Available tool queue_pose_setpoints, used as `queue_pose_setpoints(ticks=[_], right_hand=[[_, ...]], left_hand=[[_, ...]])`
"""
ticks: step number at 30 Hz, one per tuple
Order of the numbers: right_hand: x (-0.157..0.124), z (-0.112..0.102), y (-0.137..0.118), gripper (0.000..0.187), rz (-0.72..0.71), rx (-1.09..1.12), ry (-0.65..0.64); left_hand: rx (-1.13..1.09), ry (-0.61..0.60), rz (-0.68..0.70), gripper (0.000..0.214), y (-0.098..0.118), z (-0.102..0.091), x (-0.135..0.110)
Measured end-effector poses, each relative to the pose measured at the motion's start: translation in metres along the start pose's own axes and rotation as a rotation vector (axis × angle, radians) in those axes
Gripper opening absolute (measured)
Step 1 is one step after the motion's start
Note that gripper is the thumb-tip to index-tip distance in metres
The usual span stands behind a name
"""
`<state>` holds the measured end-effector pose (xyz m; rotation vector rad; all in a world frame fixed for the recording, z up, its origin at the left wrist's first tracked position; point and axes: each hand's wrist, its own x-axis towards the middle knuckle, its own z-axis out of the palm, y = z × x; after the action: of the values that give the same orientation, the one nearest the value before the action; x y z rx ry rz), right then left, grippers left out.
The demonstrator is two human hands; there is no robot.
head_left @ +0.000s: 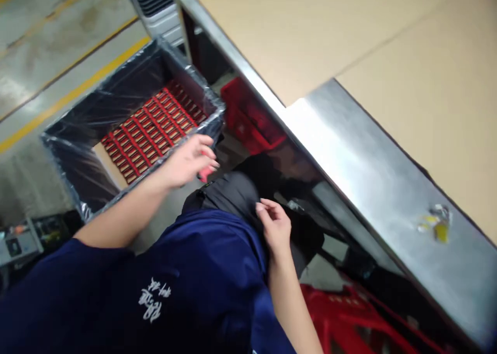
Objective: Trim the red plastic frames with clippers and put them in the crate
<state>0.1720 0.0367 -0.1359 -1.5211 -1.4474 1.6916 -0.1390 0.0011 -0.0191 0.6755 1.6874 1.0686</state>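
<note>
**Left hand (190, 162) closes near a small red object (204, 174)**

Whether that object is grasped by the left hand cannot be told, as it is partly hidden by the curled fingers. The right hand (274, 224) is loosely open, with nothing grasped, beside dark trousers (233, 196). Just ahead, rows of red-banded items (151, 131) lie inside a plastic-lined box (77, 160), clear of both hands.

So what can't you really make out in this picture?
Head view: small red thing at the left hand: fingers cover it, and it is blurred.
Head view: rows of red-trimmed items in the lined box: too small to identify.
Head view: red crate: cut off by the bottom edge.
</note>
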Motion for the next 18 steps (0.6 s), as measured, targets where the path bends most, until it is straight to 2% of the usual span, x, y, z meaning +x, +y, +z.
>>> queue_pose_setpoints(ticks=[1, 3, 4, 5, 7, 9, 11, 14, 18], right_hand=[[-0.016, 0.006, -0.014, 0.049, -0.026, 0.038, -0.004], [-0.045, 0.014, -0.040, 0.044, -0.130, 0.055, -0.040], [-0.056, 0.015, -0.050, 0.034, -0.153, 0.063, 0.044], [-0.064, 0.014, -0.057, 0.027, -0.165, 0.082, 0.145], [-0.076, 0.006, -0.064, 0.022, -0.166, 0.119, 0.304], [-0.085, -0.003, -0.063, 0.022, -0.163, 0.153, 0.375], [-0.093, -0.007, -0.059, 0.023, -0.176, 0.172, 0.399], [-0.100, -0.006, -0.056, 0.026, -0.237, 0.179, 0.419], [-0.098, -0.003, -0.057, 0.035, -0.362, 0.154, 0.376]], left_hand=[[-0.162, -0.136, -0.024, 0.050, -0.001, 0.039, 0.004], [-0.295, -0.340, -0.117, 0.051, -0.008, 0.109, 0.005], [-0.313, -0.422, -0.147, 0.051, -0.013, 0.137, 0.003], [-0.322, -0.486, -0.166, 0.049, -0.016, 0.159, -0.001], [-0.342, -0.591, -0.175, 0.045, -0.021, 0.187, -0.008], [-0.373, -0.667, -0.178, 0.043, -0.022, 0.199, -0.014], [-0.406, -0.720, -0.201, 0.039, -0.020, 0.200, -0.018], [-0.457, -0.776, -0.235, 0.037, -0.017, 0.192, -0.023], [-0.435, -0.832, -0.236, 0.032, -0.014, 0.171, -0.021]])
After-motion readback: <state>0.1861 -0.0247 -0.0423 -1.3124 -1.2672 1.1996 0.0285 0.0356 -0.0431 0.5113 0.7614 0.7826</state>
